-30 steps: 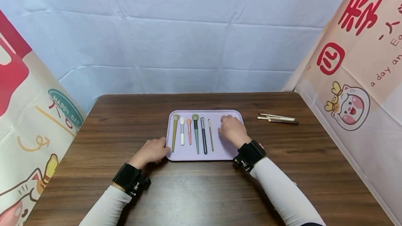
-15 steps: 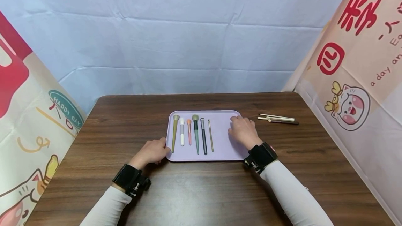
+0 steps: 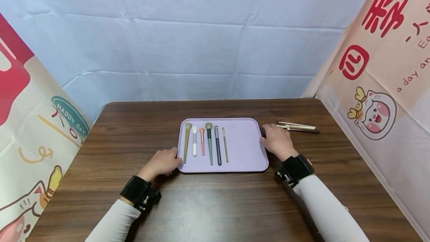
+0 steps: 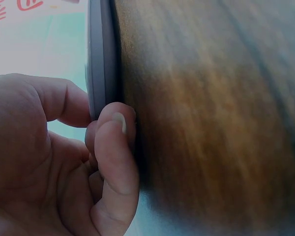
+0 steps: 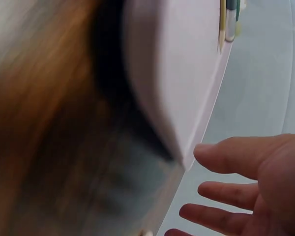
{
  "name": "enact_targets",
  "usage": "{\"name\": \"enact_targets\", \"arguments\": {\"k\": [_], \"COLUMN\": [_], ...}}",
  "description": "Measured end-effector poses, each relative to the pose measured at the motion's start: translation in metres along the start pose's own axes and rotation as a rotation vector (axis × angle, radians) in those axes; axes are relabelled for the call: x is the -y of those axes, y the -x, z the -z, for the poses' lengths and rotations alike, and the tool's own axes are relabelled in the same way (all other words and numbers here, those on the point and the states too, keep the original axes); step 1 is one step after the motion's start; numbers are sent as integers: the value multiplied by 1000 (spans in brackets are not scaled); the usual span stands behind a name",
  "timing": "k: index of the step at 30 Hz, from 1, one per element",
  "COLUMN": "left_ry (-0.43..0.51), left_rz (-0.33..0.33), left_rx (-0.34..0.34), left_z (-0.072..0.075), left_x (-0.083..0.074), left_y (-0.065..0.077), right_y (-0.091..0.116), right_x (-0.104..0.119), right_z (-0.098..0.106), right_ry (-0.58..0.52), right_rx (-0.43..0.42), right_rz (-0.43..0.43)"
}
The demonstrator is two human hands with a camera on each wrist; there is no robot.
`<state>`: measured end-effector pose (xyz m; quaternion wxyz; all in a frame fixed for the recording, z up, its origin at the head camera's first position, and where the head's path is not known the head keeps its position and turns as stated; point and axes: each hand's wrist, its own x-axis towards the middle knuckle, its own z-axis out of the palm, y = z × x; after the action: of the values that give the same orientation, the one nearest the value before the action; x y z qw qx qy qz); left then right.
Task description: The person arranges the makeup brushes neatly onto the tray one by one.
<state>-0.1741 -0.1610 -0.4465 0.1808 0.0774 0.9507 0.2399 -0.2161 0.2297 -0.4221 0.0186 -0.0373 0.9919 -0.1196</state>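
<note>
- Head view: a shallow lilac rectangular tray with rounded corners (image 3: 246, 148), apparently plastic, lies between the left hand (image 3: 162, 162) and the right hand (image 3: 277, 142).
- Six brushes rest inside it, side by side and apart. Outward from the left hand they are an olive-handled brush with pale bristles (image 3: 186, 143), a short white brush (image 3: 195, 142), a short pink brush (image 3: 202, 142), a green-handled brush with a round green head (image 3: 209, 145), a dark blue-grey brush (image 3: 218, 146) and a slim gold-brown brush (image 3: 225, 145).
- Left hand pinches the tray's near-left edge, thumb above, other fingers curled against its side.
- Right hand, fingers spread and gripping nothing, hovers at the opposite edge; whether the thumb touches the rim cannot be told.
- Progress, by judgement: six brushes appear set in a row, which stops well short of the right hand.
- Left over, it seems: two thin cream-coloured sticks (image 3: 301, 126) and a thin dark stick with a pale tip (image 3: 307, 131), off the tray just beyond the right hand, which partly hides them. Whether they are brushes too is unclear.
- Beneath both hands stretches a dark brown wood-grain table (image 3: 201, 204); well beyond them hangs a creased pale-blue cloth (image 3: 188, 47).
</note>
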Motion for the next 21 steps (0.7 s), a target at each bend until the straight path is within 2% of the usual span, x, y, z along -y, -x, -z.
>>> {"name": "enact_targets", "arguments": {"k": [10, 21], "left_ry": [5, 6], "left_rz": [-3, -2], "left_rx": [-2, -7], "left_z": [0, -1], "left_x": [1, 1], "left_y": [0, -2], "right_y": [2, 5], "right_x": [-32, -63], "right_z": [7, 13], "right_ry": [32, 48], "right_rx": [29, 8], "right_rz": [-37, -3]}}
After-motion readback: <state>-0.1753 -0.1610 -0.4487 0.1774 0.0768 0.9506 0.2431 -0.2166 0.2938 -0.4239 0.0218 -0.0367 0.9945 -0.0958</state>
